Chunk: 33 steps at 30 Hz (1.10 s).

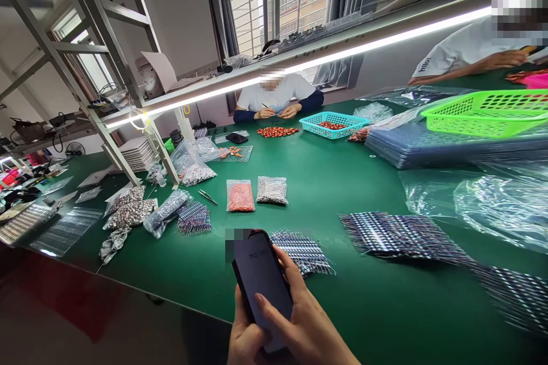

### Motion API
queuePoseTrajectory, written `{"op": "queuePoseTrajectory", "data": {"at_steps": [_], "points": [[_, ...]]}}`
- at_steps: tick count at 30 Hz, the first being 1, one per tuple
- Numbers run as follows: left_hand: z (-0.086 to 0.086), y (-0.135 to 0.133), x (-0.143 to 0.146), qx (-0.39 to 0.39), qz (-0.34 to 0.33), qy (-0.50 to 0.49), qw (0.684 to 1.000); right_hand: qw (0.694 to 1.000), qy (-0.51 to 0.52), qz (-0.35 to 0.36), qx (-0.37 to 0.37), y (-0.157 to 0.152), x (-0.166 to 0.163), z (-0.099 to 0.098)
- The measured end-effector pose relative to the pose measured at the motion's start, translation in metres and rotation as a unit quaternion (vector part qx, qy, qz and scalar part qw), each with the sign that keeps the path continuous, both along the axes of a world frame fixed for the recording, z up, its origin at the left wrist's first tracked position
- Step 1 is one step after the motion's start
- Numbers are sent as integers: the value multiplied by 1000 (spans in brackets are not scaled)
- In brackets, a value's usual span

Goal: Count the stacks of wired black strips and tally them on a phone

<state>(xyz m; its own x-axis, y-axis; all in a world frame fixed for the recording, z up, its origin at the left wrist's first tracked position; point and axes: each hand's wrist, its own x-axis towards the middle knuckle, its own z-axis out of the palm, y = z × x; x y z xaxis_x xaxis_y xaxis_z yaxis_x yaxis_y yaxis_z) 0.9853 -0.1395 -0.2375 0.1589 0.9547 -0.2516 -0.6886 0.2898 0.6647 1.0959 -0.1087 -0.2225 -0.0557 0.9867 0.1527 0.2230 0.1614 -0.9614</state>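
Note:
A dark smartphone [260, 279] is held upright over the near edge of the green table [334, 182]. My left hand [243, 337] cups its lower left side from below. My right hand [309, 319] wraps its right edge, with the thumb lying across the dark screen. Both hands are closed round the phone. Just behind the phone lies a small stack of striped component strips [303, 251].
Bags of orange parts [240, 195] and silver parts [272, 190] and tweezers [208, 197] lie mid-table. A larger strip stack [398, 234] and plastic sheets [479, 199] lie right. A turquoise basket [334, 124] and green basket [488, 111] stand further back. Two people work at the far side.

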Motion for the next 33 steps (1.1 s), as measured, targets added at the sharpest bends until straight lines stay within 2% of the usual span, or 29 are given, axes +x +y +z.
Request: {"op": "queuePoseTrajectory", "data": {"at_steps": [7, 16, 24, 30, 33], "points": [[5, 0, 2, 6, 4, -4, 1000, 1000, 2, -11, 6, 0, 0, -2], [-3, -2, 1, -35, 16, -18, 999, 999, 17, -41, -10, 2, -3, 0], [0, 1, -3, -15, 8, -9, 1000, 998, 54, -10, 9, 0, 1, 2], [8, 6, -3, 40, -3, -2, 999, 985, 155, 75, -19, 1, 7, 6], [9, 6, -2, 46, -1, -10, 999, 984, 159, 73, -28, 1, 6, 6]]}}
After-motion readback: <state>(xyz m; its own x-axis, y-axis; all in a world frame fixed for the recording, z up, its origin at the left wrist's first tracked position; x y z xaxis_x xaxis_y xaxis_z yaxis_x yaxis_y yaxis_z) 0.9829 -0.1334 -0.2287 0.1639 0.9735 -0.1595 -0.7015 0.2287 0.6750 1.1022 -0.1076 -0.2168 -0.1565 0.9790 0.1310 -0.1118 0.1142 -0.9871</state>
